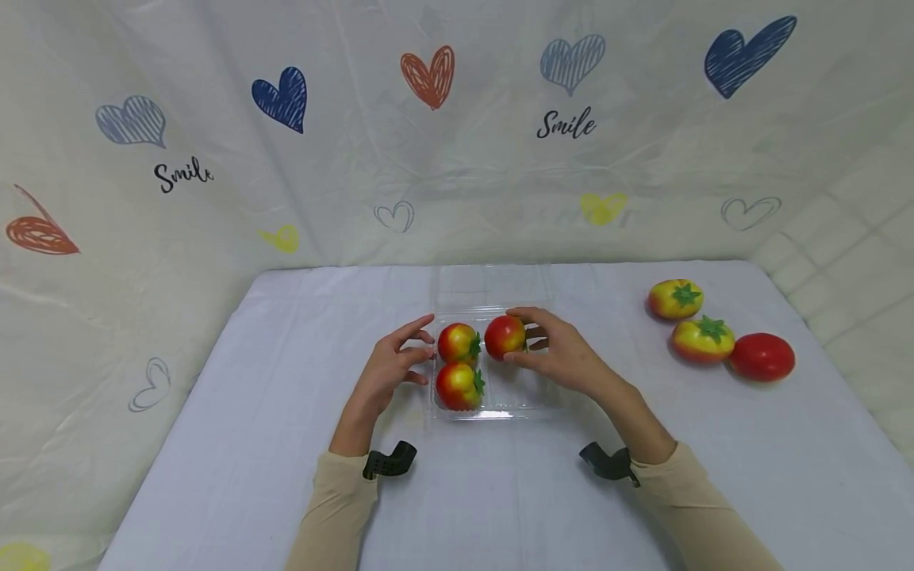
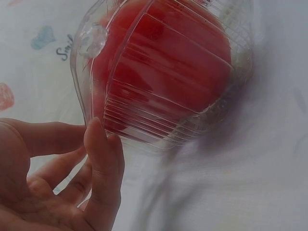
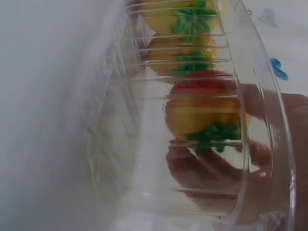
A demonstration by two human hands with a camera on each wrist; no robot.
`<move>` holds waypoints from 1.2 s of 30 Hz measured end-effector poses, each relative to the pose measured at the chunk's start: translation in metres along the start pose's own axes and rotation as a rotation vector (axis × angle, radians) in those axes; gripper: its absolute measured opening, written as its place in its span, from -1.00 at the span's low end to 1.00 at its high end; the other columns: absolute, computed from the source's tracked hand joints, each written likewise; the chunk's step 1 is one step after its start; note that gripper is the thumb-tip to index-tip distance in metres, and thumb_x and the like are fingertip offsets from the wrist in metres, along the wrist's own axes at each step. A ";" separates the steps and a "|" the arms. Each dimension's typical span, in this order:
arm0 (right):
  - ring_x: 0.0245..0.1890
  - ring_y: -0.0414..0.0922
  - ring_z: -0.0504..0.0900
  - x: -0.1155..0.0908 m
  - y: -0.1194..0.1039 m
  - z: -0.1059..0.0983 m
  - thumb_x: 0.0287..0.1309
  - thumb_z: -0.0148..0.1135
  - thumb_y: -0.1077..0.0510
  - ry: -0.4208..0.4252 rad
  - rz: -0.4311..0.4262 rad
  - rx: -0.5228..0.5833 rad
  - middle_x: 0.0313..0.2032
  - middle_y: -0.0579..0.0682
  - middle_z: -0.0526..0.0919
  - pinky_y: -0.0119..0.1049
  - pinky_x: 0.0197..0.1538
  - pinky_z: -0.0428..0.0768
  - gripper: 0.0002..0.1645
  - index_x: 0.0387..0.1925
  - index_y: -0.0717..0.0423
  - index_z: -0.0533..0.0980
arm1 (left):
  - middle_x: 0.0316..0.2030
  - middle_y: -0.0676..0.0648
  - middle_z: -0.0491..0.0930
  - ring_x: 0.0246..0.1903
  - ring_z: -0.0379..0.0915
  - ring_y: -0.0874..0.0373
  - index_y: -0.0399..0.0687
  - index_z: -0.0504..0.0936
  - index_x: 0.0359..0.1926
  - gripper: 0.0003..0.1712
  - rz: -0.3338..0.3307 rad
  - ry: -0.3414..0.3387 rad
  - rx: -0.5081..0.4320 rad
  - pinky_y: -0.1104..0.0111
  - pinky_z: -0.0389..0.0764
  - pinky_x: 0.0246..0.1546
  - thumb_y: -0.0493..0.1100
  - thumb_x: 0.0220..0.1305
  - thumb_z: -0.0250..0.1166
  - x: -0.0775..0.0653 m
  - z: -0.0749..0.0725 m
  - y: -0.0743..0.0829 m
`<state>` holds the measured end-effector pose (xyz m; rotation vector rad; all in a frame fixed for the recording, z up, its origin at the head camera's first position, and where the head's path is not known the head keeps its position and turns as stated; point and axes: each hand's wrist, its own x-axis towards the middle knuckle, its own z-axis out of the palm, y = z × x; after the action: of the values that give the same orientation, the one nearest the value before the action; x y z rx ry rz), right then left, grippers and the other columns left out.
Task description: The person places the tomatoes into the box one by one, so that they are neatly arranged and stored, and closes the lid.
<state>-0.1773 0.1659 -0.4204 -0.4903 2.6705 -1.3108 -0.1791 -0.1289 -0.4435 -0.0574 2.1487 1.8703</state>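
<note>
My right hand (image 1: pixel 560 349) grips a red-and-yellow tomato (image 1: pixel 504 337) between thumb and fingers, over the right part of a clear plastic clamshell box (image 1: pixel 517 396). In the right wrist view that tomato (image 3: pixel 204 108) shows through the box wall, green leafy top toward the hand. Two more tomatoes (image 1: pixel 458 386) sit one behind the other along the box's left side. At the box's left edge is my left hand (image 1: pixel 385 366). Its fingertips (image 2: pixel 95 137) pinch the clear rim (image 2: pixel 79 79) in the left wrist view.
The box's open lid (image 1: pixel 493 285) lies flat behind it. Off to the right are two red-and-yellow tomatoes (image 1: pixel 703 341) and a plain red one (image 1: pixel 762 357). A white cloth (image 1: pixel 250 444) covers the table, and a curtain printed with hearts (image 1: pixel 457 159) hangs behind.
</note>
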 end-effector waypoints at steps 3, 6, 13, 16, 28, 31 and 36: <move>0.20 0.14 0.63 0.001 -0.001 0.002 0.15 0.53 0.04 -0.006 -0.002 -0.009 0.36 0.14 0.53 0.08 0.24 0.70 -0.14 0.44 0.04 0.40 | 0.08 -0.08 0.51 -0.01 0.54 -0.11 0.22 0.46 0.48 -0.36 -0.002 0.000 -0.005 0.43 0.73 -0.41 -0.25 0.43 0.25 0.000 0.000 0.000; 0.20 0.15 0.63 0.002 -0.001 0.003 0.16 0.53 0.04 -0.016 -0.006 -0.019 0.35 0.15 0.54 0.10 0.25 0.69 -0.16 0.42 0.05 0.41 | 0.07 -0.09 0.51 -0.01 0.55 -0.11 0.20 0.45 0.49 -0.36 0.002 0.001 -0.004 0.43 0.73 -0.42 -0.25 0.44 0.24 -0.001 0.000 0.001; 0.17 0.14 0.62 0.002 0.000 0.004 0.16 0.52 0.01 -0.029 -0.032 -0.063 0.33 0.16 0.55 0.12 0.24 0.69 -0.19 0.41 0.05 0.43 | 0.06 -0.09 0.51 -0.03 0.54 -0.12 0.18 0.46 0.49 -0.36 0.004 0.003 -0.005 0.43 0.73 -0.43 -0.27 0.44 0.24 -0.001 0.001 0.001; 0.16 0.12 0.61 0.002 0.000 0.004 0.14 0.53 0.00 -0.028 -0.027 -0.085 0.31 0.15 0.55 0.12 0.22 0.70 -0.17 0.41 0.02 0.43 | 0.06 -0.09 0.51 -0.03 0.54 -0.13 0.17 0.45 0.49 -0.36 0.007 0.006 -0.006 0.43 0.73 -0.43 -0.27 0.44 0.24 -0.001 0.001 0.001; 0.17 0.12 0.61 0.005 -0.002 0.007 0.15 0.53 0.05 -0.047 -0.034 -0.086 0.32 0.17 0.55 0.12 0.23 0.69 -0.17 0.42 0.09 0.42 | 0.08 -0.10 0.51 -0.04 0.55 -0.09 0.21 0.46 0.49 -0.36 0.003 0.012 0.010 0.44 0.72 -0.42 -0.25 0.44 0.25 0.000 0.000 0.000; 0.18 0.12 0.61 0.006 -0.003 0.008 0.15 0.52 0.05 -0.050 -0.031 -0.076 0.31 0.16 0.55 0.12 0.22 0.69 -0.17 0.41 0.09 0.42 | 0.07 -0.09 0.51 -0.05 0.55 -0.07 0.19 0.45 0.49 -0.36 0.009 0.012 0.012 0.43 0.73 -0.42 -0.25 0.44 0.24 0.000 0.000 0.000; 0.19 0.12 0.61 0.007 -0.002 0.009 0.15 0.52 0.04 -0.051 -0.008 -0.077 0.29 0.16 0.57 0.10 0.24 0.69 -0.16 0.41 0.11 0.39 | 0.07 -0.10 0.51 -0.05 0.55 -0.06 0.19 0.45 0.49 -0.36 0.011 0.014 0.009 0.43 0.73 -0.42 -0.25 0.44 0.24 0.000 0.000 -0.001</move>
<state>-0.1815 0.1555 -0.4241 -0.5368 2.6877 -1.1850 -0.1789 -0.1287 -0.4442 -0.0575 2.1703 1.8717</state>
